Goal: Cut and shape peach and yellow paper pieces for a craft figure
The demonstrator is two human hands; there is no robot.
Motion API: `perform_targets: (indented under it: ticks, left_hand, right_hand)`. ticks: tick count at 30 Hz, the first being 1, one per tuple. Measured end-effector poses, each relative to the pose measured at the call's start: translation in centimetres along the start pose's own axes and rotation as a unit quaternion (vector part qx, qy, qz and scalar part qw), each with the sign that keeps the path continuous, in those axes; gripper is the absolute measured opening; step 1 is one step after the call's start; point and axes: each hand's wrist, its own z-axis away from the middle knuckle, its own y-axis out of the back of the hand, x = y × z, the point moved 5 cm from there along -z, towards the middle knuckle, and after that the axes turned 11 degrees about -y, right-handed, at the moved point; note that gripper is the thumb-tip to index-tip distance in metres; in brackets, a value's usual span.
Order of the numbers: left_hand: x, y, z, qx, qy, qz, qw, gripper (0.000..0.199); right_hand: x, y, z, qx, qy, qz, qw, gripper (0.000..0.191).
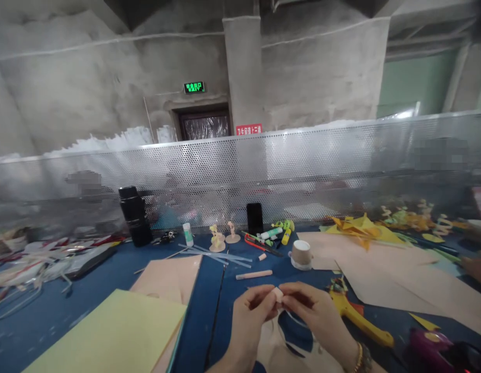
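My left hand (251, 313) and my right hand (318, 313) meet low in the middle of the view. Between their fingertips they pinch a small pale pink piece (278, 295), perhaps rolled paper; the fingers partly cover it. Under my hands lies a pale sheet of paper (268, 344) with curved openings cut in it. Just beyond my fingers is a slim pink stick (254, 275), and farther off a small pink roll (262, 257). To the right of my right hand rests a yellow glue gun (364, 322).
Yellow sheets (108, 331) lie at the left over pink sheets (174, 274). Farther back stand a black bottle (135, 217), a glue stick (188, 235), small paper figures (216, 239), a phone (254, 218) and a paper cup (301, 254). A perforated metal screen (209, 181) closes the table's far edge.
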Motion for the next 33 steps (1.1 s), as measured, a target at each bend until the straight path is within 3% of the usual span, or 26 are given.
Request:
perform_targets:
  ticks: [6,12,15,19,22,27,33]
  left_hand:
    - [1.0,-0.8,0.1,-0.068,-0.018,0.003,0.998,0.042]
    - [1.1,-0.8,0.0,-0.087,-0.037,-0.043,0.995,0.033]
    - [1.3,-0.9,0.2,-0.081,-0.037,-0.032,0.995,0.038]
    - [1.7,-1.1,0.5,-0.084,-0.046,-0.035,0.995,0.025]
    - [1.7,-1.2,0.6,-0.077,-0.034,-0.032,0.996,0.027]
    - [1.9,-1.1,0.5,-0.050,-0.022,-0.031,0.998,0.029]
    - [1.6,-1.1,0.7,-0.065,-0.007,-0.020,0.998,0.028]
  right_hand:
    - [-0.1,0.6,0.1,0.016,-0.028,0.001,0.999,0.024]
    - [-0.2,0.7,0.4,0.015,-0.042,-0.004,0.999,0.027]
    - [-0.5,0.6,0.6,0.007,-0.027,-0.011,1.000,0.021]
    - [-0.9,0.5,0.9,0.024,-0.016,-0.031,0.999,0.018]
    - [-1.4,0.6,1.0,0.039,-0.007,-0.034,0.999,0.018]
    - [-1.5,0.6,1.1,0.014,0.011,-0.035,0.999,0.016]
    - [-1.4,1.1,1.0,0.027,0.045,-0.043,0.998,0.008]
